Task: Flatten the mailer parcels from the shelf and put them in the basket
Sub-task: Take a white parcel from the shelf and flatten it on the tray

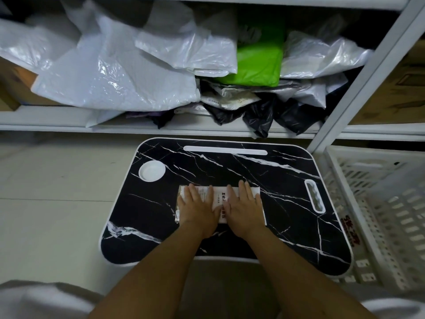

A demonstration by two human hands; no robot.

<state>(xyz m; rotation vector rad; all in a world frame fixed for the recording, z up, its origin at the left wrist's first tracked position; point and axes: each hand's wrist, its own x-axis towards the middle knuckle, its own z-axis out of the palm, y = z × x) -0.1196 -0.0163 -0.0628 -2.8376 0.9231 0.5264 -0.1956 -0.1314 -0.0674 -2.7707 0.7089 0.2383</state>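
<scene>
I had both bare forearms reaching forward from the bottom of the view onto the black marble-patterned lap counter with the white rim (287, 226). My left hand (197, 207) lay flat, palm down, fingers straight and close together, pressing on the left half of a small white rectangular mailer parcel with dark and red printed text (219, 199). My right hand (245, 207) lay the same way on the parcel's right half, fingers straight and only slightly spread, thumb turned in toward the other hand. The two thumbs sat just beside each other over the parcel's middle, and neither hand curled round anything. The parcel rested flat on the counter, roughly at its centre, with its long side running left to right.

Further along the counter I saw a round white cup recess (152, 170) at the far left, a long white slot (225, 150) along the far edge, and an oval white handle cut-out (314, 195) near the right edge. Just to the right of the counter stood the white plastic lattice basket (372, 217), with red lettering on its near wall; I could not tell what lay inside.

Beyond the counter ran the white metal shelf (46, 119). Piled on it were crumpled white plastic mailer bags (110, 72), a bright green plastic parcel (258, 63) among them, and black plastic bags (259, 117) hanging over the front edge. A brown cardboard box (13, 88) sat at the shelf's left end.
</scene>
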